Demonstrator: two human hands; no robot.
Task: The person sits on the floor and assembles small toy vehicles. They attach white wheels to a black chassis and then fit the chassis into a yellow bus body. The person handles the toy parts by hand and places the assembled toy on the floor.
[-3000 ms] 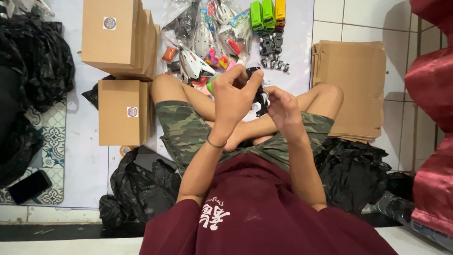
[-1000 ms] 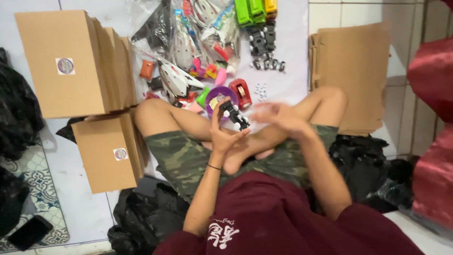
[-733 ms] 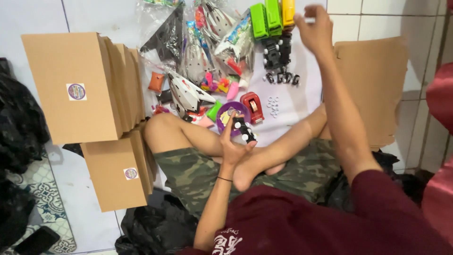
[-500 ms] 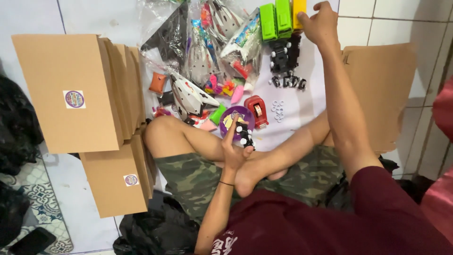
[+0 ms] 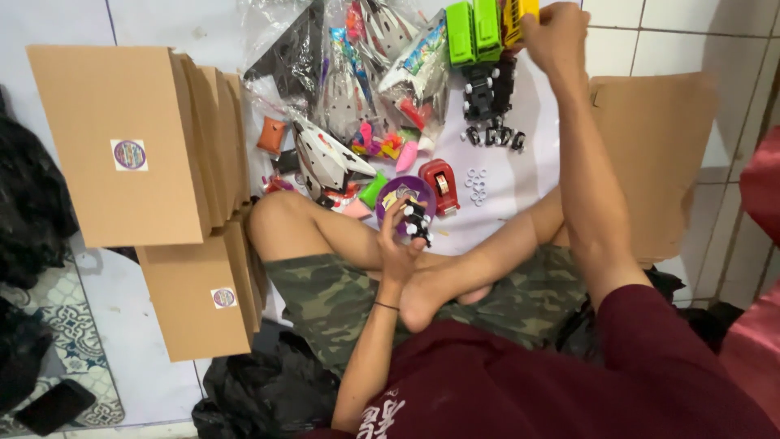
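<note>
While pinching the small black wheeled toy chassis [image 5: 416, 224] loosely in left hand [image 5: 398, 248] fingers above the lap, right hand [image 5: 555, 36] closed on the yellow toy truck [image 5: 517, 15]: could knock green trucks [image 5: 474, 31], scattering white rings [image 5: 476, 182].

We see a white tiled floor [image 5: 146, 20] carrying everything. On it at the left stand stacked brown cardboard boxes [image 5: 130, 146], with a smaller box [image 5: 199, 297] just below. A flat cardboard sheet [image 5: 658, 154] lies at the right. Between them lie bagged toys [image 5: 357, 73], green toy trucks [image 5: 475, 32], a red tape dispenser [image 5: 440, 183] and small white rings [image 5: 476, 183].
</note>
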